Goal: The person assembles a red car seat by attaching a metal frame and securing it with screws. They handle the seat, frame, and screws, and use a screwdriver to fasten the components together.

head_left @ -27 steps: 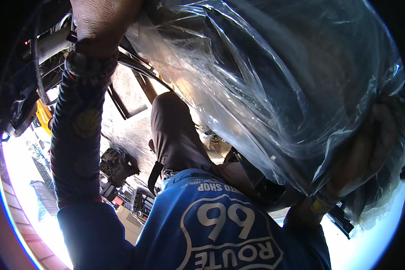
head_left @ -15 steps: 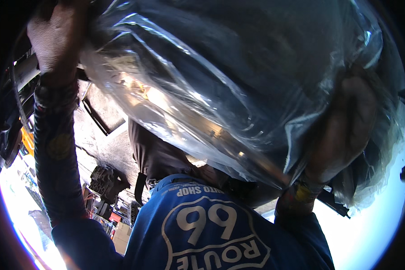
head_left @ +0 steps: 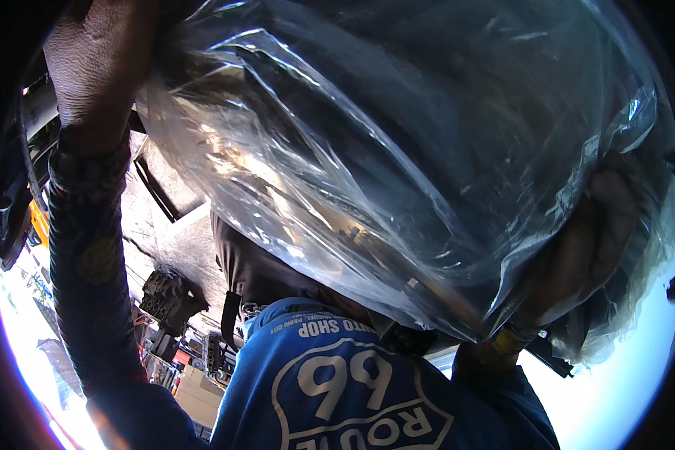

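Note:
A large sheet or bag of clear plastic (head_left: 397, 150) fills the upper middle, creased and shiny, with something dark behind or inside it that I cannot make out. At its left edge is my left hand (head_left: 101, 64), raised high; the fingers run out of sight at the dark top rim. On the other side my right hand (head_left: 589, 236) is bent round the plastic's lower right part, its fingers curled and partly covered by film. The plastic hangs in folds between both arms and narrows to a point beside my right wrist.
Below left, a dark, greasy metal part (head_left: 171, 300) lies on the pale, stained ground (head_left: 161, 184). Near it are a cardboard box (head_left: 199, 394) and assorted parts. An orange object (head_left: 39, 223) shows past my left forearm. Bright light washes out the lower right.
The plastic has spread and sagged slightly lower on the right. My right hand has shifted a little down and to the right with it. My left hand has barely moved.

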Available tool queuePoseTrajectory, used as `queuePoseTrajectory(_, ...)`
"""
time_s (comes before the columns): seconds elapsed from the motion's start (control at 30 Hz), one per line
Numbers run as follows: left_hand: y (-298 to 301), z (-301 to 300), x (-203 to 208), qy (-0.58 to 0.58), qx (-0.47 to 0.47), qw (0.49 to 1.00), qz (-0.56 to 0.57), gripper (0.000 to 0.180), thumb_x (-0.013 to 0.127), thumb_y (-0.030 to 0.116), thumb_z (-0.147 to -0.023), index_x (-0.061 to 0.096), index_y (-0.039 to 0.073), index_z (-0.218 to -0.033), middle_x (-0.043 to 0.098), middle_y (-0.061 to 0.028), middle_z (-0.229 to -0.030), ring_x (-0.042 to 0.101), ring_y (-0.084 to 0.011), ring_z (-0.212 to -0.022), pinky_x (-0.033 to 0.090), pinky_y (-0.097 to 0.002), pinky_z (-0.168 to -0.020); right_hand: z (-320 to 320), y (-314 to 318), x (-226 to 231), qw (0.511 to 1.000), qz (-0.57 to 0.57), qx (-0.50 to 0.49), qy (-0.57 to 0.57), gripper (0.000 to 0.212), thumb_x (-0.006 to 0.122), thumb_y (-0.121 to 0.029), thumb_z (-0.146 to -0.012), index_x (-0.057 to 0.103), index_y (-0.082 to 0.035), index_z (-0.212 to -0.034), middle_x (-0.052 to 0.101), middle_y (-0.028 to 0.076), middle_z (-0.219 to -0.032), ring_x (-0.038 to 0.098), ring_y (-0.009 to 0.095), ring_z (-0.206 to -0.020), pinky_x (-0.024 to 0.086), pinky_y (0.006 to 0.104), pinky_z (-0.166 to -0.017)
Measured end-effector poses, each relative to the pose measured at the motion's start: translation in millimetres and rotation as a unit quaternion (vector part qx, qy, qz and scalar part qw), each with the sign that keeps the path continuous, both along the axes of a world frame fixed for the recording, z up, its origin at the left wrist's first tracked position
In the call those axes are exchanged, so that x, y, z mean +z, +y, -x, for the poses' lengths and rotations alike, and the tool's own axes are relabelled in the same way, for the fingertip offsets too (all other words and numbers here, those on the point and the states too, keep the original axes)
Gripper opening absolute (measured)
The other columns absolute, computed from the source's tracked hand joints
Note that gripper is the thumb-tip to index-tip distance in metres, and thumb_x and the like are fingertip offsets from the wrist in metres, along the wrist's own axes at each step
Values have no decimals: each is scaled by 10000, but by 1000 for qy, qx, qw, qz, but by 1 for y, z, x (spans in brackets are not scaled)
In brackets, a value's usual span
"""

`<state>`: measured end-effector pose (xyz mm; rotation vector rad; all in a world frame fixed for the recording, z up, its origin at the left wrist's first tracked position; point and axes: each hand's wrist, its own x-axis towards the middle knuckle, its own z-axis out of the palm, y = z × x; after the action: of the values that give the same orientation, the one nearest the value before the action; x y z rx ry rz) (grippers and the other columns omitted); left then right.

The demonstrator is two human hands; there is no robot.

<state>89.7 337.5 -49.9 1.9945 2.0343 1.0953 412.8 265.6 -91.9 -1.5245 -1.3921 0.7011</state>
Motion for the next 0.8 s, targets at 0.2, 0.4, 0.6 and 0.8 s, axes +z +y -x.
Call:
queuePoseTrajectory(0.2,3,-6,3,-5,-1,1000,16,173,490,84,-895,629,18,-816,422,64,-606,346,-24,-566,257,-240,-517,-5,5,-4,993,-47,81,66,233,590,-39,-972,617,75,-1173,642,183,-1195,614,305,-1163,511,392,-1000)
queuePoseTrajectory(0.4,3,24,-1,-12,-15,999,31,130,527,60,-921,652,35,-897,544,26,-756,466,-89,-659,384,-253,-613,12,16,-2,991,14,81,109,245,470,20,-943,618,10,-1138,639,112,-1142,598,215,-1091,455,339,-963)
queuePoseTrajectory(0.6,2,80,-6,150,52,981,115,254,590,172,-938,707,94,-1151,702,-108,-1135,676,-259,-985,515,-339,-874,18,21,-11,987,-103,112,51,264,509,69,-822,612,-45,-1037,624,91,-1044,579,220,-986,441,354,-897)
queuePoseTrajectory(0.8,15,144,1,400,-114,909,37,242,484,73,-998,684,26,-1127,692,-128,-1129,652,-274,-1046,499,-355,-920,29,29,-5,991,-68,89,67,245,603,-12,-686,595,-78,-922,558,145,-949,516,370,-979,398,504,-887)
